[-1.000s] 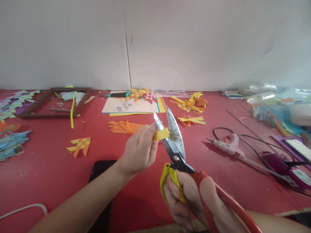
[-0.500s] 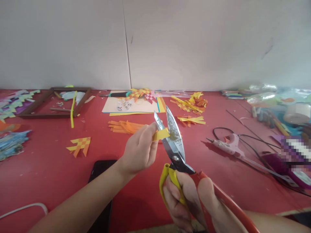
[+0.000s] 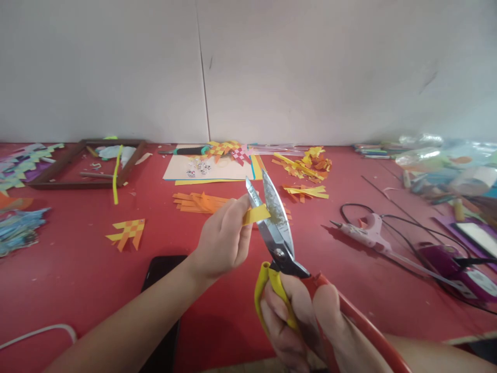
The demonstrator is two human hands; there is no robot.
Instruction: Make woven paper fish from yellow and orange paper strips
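My left hand [image 3: 225, 235] pinches a short yellow paper strip [image 3: 256, 214], whose free end points right and lies between the scissor blades. Wrapped round the red and yellow handles of a pair of scissors [image 3: 278, 235] is my right hand [image 3: 306, 316]. The blades are parted and point up and away from me. Behind my left hand lies a pile of orange paper strips [image 3: 198, 202]. A small woven paper fish [image 3: 127, 232] in yellow and orange rests on the red table to the left.
A glue gun [image 3: 365, 233] with its cord lies at right, near a purple device [image 3: 446, 267]. A dark phone [image 3: 165, 274] is under my left forearm. Farther back are a brown frame [image 3: 77, 185], paper sheets [image 3: 178, 168] and yellow strip scraps [image 3: 306, 191].
The scissor blades have drawn slightly closer together and shifted a little left. The yellow strip stays pinched in my left hand, almost unmoved.
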